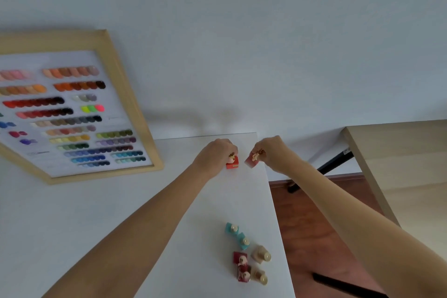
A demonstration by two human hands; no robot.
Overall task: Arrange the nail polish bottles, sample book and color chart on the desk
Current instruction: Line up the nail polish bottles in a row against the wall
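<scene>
White desk (217, 201) against a pale wall; both hands worked at its far right corner.

The left hand (215, 155) pinched the cap of a square orange-red polish bottle (232, 164) standing on the desk. The right hand (273, 152) gripped a tilted pinkish-red bottle (251, 161) just beside the edge. Risk, as I judged it: tilted so near the edge, it could drop to the floor. Six more bottles (246, 253) clustered nearer; the wood-framed colour chart (72, 113) lay left. No sample book seen.
</scene>
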